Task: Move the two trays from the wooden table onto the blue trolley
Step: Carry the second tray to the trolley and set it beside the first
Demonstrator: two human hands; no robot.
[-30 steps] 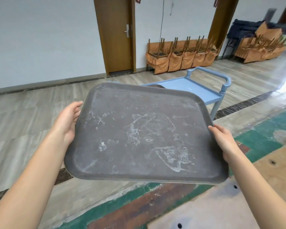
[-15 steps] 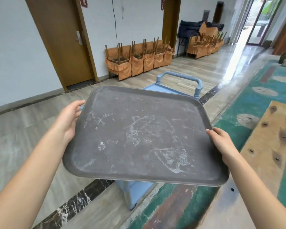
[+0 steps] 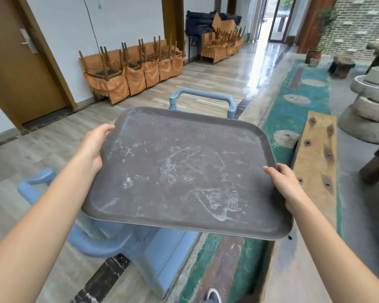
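A dark grey tray (image 3: pixel 179 169) with white scuff marks is held level in the air in front of me. My left hand (image 3: pixel 92 147) grips its left rim and my right hand (image 3: pixel 282 182) grips its right rim. The blue trolley (image 3: pixel 162 254) stands directly beneath the tray, which hides most of its top. Its far handle (image 3: pixel 202 95) shows above the tray and its near handle (image 3: pixel 34 182) shows at the left. A second tray is not in view.
A wooden plank with holes (image 3: pixel 317 162) lies on the floor to the right. Stone millstones (image 3: pixel 370 101) stand at far right. Stacked orange-covered chairs (image 3: pixel 131 68) line the back wall beside a brown door (image 3: pixel 15 68). My shoe (image 3: pixel 212 297) shows at the bottom.
I have turned right and stepped closer with the tray. The trolley, earlier behind the tray, now lies under it. The grip of both hands is unchanged.
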